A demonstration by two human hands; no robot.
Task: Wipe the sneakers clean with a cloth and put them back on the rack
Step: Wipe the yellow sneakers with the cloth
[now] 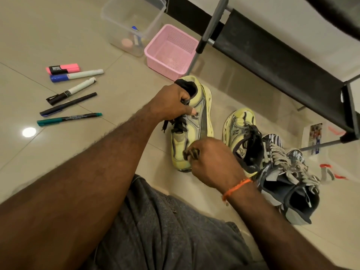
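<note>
Left hand (171, 104) grips the yellow sneaker (191, 123) at the collar, fingers hooked inside the opening; the shoe stands on the floor just in front of the black shoe rack (282, 61). Right hand (212, 162) pinches a small dark cloth (191, 153) against the toe. Its mate (241, 133) lies just right of it, leaning on a dark striped sneaker pair (288, 176). Handling guess: light shoe, soft upper that dents under pressure, stiff chunky sole, so the collar or heel is the firm hold. Loose laces may snag the cloth. Markers (72, 94) and pink basket (171, 51) sit left of the rack, irrelevant.
</note>
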